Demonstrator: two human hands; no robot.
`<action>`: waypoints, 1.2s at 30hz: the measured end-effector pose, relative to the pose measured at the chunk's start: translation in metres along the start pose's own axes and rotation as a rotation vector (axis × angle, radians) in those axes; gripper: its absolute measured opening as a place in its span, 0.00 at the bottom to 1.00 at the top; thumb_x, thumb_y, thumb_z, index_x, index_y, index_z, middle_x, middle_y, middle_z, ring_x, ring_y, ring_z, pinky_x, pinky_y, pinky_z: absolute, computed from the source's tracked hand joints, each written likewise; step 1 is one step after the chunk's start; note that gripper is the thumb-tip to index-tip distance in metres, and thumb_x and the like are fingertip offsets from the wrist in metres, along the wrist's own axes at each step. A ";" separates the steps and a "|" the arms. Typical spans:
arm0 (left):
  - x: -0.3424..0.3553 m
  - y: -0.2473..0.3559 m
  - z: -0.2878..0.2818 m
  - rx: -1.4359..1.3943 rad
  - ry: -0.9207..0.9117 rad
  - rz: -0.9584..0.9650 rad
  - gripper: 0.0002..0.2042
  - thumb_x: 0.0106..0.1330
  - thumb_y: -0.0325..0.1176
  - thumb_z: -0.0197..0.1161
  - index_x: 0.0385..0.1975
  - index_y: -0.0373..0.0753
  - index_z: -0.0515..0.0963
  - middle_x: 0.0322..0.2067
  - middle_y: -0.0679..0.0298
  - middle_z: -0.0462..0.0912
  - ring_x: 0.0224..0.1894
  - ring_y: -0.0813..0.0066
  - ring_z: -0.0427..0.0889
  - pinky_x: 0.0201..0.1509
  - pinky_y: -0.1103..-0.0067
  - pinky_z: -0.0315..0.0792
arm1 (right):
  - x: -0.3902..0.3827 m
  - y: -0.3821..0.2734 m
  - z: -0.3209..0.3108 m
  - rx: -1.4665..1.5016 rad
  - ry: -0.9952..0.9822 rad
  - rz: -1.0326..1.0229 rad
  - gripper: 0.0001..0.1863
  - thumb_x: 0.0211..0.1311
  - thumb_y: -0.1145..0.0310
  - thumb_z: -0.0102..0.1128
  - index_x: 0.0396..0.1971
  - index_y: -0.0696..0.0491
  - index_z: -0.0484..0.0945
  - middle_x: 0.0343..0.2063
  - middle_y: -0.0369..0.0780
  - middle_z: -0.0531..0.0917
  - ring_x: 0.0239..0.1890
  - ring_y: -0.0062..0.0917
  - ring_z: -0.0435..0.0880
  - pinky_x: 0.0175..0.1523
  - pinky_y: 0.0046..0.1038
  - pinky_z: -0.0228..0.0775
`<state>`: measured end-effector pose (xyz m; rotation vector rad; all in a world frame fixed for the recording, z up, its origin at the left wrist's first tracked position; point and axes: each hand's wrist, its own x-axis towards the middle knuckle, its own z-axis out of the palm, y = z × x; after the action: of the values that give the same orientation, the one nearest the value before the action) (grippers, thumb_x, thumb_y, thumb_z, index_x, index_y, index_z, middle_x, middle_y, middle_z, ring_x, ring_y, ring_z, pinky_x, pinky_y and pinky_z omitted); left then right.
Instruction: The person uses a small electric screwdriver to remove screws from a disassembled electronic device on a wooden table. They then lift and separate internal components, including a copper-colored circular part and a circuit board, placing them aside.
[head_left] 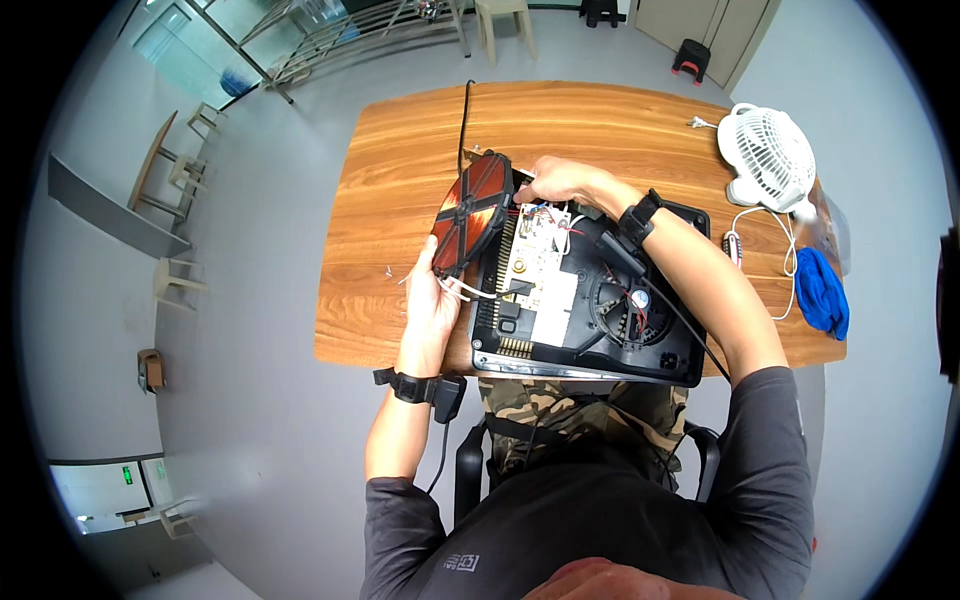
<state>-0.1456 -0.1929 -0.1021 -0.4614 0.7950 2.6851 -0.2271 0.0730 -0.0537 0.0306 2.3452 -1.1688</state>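
An opened induction cooker lies on the table in front of me, its black housing (690, 225) holding a pale circuit board (545, 255) and a round fan (632, 310). My left hand (432, 300) grips the lower edge of the copper induction coil (466, 212), which stands tilted at the housing's left side. White wires (470, 290) run from the coil's lower end toward the board. At the top of the housing, my right hand (560, 182) has its fingers curled beside the coil's upper edge. What those fingertips pinch, if anything, is hidden.
A white fan (768, 155) with its cord stands at the table's right, near a blue cloth (822, 293) and a clear plastic bag (832, 235). Small screws (388, 271) lie left of my left hand. A black cord (466, 120) crosses the far edge.
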 end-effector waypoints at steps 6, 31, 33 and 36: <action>-0.013 -0.003 0.023 0.013 0.088 0.041 0.08 0.77 0.30 0.59 0.46 0.32 0.77 0.40 0.55 0.88 0.36 0.71 0.89 0.38 0.80 0.86 | 0.008 0.022 0.009 0.178 -0.011 -0.118 0.12 0.66 0.63 0.69 0.34 0.59 0.87 0.32 0.38 0.88 0.33 0.22 0.81 0.42 0.29 0.73; -0.040 -0.006 0.087 -0.088 -0.008 0.004 0.06 0.75 0.29 0.63 0.41 0.33 0.77 0.32 0.59 0.84 0.31 0.74 0.85 0.35 0.84 0.84 | -0.059 0.015 -0.040 0.019 -0.202 -0.257 0.30 0.71 0.39 0.58 0.41 0.56 0.85 0.30 0.31 0.80 0.29 0.15 0.70 0.34 0.22 0.63; -0.043 -0.004 0.100 -0.061 -0.009 -0.007 0.06 0.76 0.31 0.61 0.39 0.35 0.76 0.24 0.67 0.74 0.23 0.81 0.71 0.24 0.86 0.70 | -0.067 0.011 -0.041 0.062 -0.151 -0.260 0.30 0.70 0.38 0.57 0.37 0.54 0.85 0.27 0.30 0.78 0.28 0.14 0.70 0.33 0.23 0.62; -0.050 -0.001 0.116 -0.072 -0.047 -0.014 0.06 0.78 0.31 0.58 0.40 0.34 0.75 0.23 0.69 0.69 0.22 0.84 0.64 0.22 0.86 0.63 | -0.063 0.016 -0.042 0.162 -0.053 -0.284 0.31 0.71 0.35 0.54 0.21 0.48 0.78 0.12 0.28 0.68 0.19 0.16 0.65 0.29 0.26 0.57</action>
<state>-0.1255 -0.1362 0.0084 -0.4174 0.6814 2.7079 -0.1871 0.1269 -0.0160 -0.2820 2.2542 -1.4735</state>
